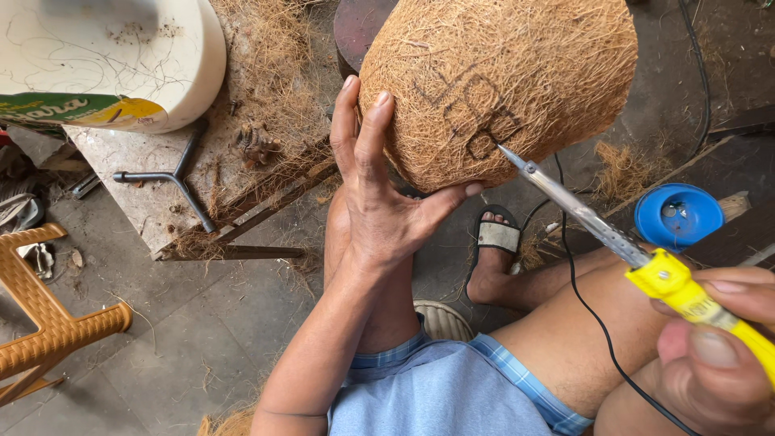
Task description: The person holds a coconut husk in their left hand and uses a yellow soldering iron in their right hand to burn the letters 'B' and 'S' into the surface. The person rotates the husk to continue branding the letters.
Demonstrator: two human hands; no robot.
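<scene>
My left hand (378, 194) grips the left lower side of a big brown fibrous coconut husk pot (517, 73), fingers spread up its wall. Dark burnt marks sit on the husk's face. My right hand (710, 347) is closed on the yellow handle of a soldering iron (597, 226) at the lower right. Its metal tip touches the husk beside the burnt marks. A black cord runs from the iron down across my bare thigh.
A white bucket (121, 56) stands on a stone slab (153, 194) with a metal T-shaped wrench (173, 182) and loose coir. An orange plastic stool (48, 323) is at lower left. A blue round lid (678, 214) lies at right. My sandalled foot (494, 242) rests on the concrete floor.
</scene>
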